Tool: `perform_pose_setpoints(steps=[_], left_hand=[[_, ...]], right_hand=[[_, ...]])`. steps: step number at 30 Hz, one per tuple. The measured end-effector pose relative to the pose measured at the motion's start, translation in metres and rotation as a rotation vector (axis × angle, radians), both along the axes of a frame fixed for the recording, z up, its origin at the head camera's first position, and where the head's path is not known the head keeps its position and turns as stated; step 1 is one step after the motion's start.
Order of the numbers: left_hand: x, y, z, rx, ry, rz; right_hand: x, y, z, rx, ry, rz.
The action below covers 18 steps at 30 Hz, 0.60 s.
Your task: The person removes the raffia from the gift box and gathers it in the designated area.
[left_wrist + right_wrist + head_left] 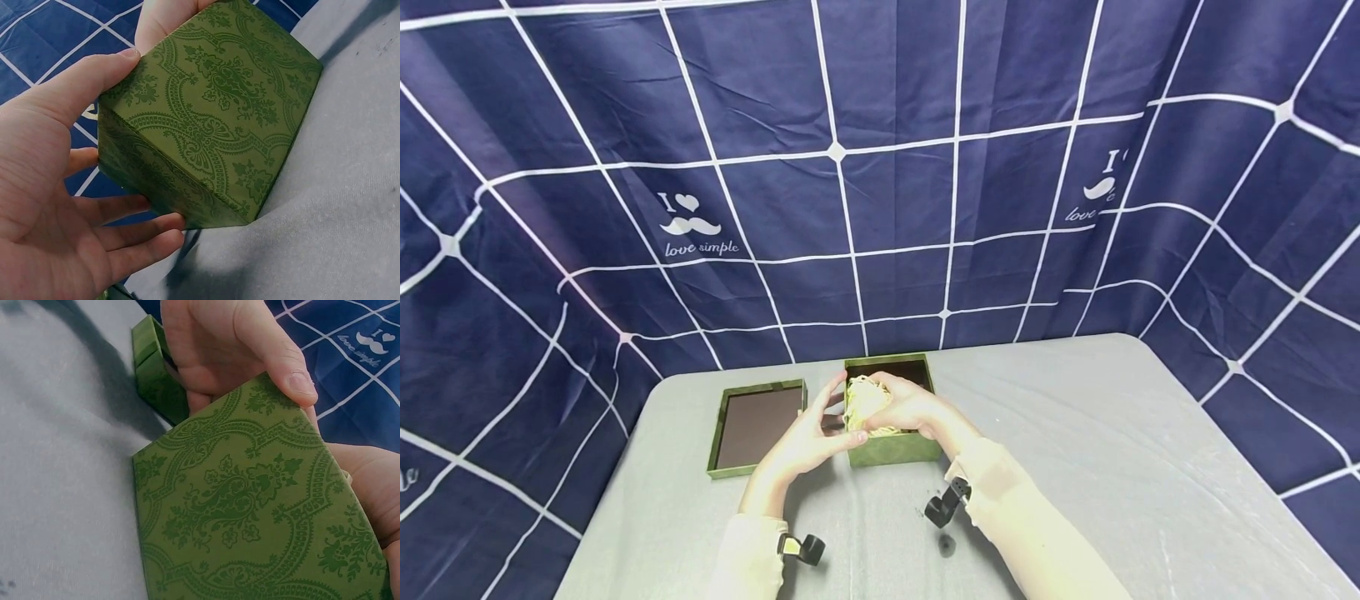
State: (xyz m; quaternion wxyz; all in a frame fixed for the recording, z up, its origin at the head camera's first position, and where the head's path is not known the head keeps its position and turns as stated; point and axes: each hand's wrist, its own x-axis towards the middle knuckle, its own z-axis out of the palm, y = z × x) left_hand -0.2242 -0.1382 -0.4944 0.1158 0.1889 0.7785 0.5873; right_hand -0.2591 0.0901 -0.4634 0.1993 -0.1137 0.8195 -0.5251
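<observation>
A green patterned box with a dark inside stands open on the table. Pale yellow shredded paper is bunched at the box's left side. My right hand reaches in over the rim and holds this bunch; its fingertips are partly hidden by the paper and the box wall. My left hand holds the box at its front left corner. Seen from the left wrist, the thumb lies on the rim and the fingers touch the left side wall.
To the left lies a shallow green tray-like lid, its brown inside facing up. A grey cloth covers the table. Dark blue curtains with white lines stand behind and at both sides. A small dark spot shows near the right wrist camera.
</observation>
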Motion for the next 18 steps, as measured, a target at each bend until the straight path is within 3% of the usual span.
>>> perform_pose_setpoints(steps=[18], left_hand=[[-0.0006, -0.0008, -0.0010, -0.013, 0.006, -0.003]], right_hand=[[0.0042, 0.0005, 0.0007, 0.002, 0.168, -0.112]])
